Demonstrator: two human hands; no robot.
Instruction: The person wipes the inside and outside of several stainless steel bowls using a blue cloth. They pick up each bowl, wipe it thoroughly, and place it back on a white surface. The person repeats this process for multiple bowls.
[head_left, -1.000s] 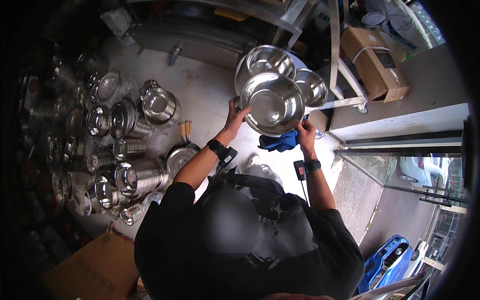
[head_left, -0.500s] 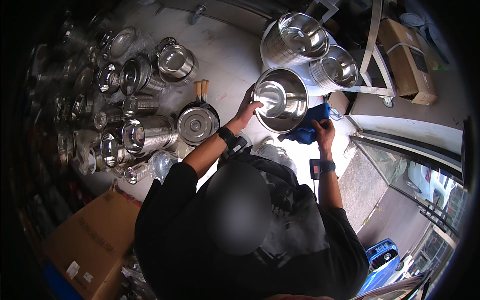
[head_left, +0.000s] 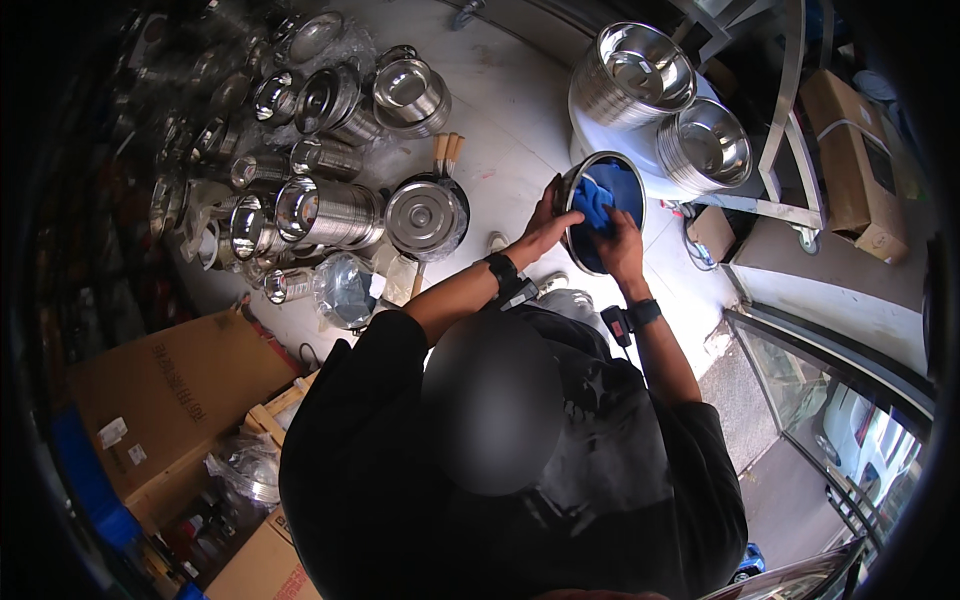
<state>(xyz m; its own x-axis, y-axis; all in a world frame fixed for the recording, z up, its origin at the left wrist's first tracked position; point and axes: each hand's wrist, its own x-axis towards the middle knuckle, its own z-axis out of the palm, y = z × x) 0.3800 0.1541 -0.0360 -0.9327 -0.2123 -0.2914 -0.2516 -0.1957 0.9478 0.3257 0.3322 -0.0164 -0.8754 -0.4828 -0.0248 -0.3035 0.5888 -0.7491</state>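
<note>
A shiny stainless steel basin (head_left: 628,184) is held up in front of me, tilted on its side with its mouth partly facing me. My left hand (head_left: 547,224) grips its left rim, thumb over the edge and fingers behind the wall. Inside the basin, my right hand (head_left: 619,247) presses a bunched blue cloth (head_left: 593,203) against the steel; its fingertips are partly hidden by the cloth. The inner wall mirrors the blue.
Stacks of steel basins (head_left: 700,145) stand on a white round stool (head_left: 588,140) at the far right, beside a metal frame (head_left: 790,160). Stacked steel pots (head_left: 325,212) and wooden-handled pans (head_left: 425,215) cover the floor leftward. A cardboard box (head_left: 190,390) lies near left.
My right hand has brought the blue cloth from beside the basin to inside it. The basin has tipped more onto its side. The whole view has shifted.
</note>
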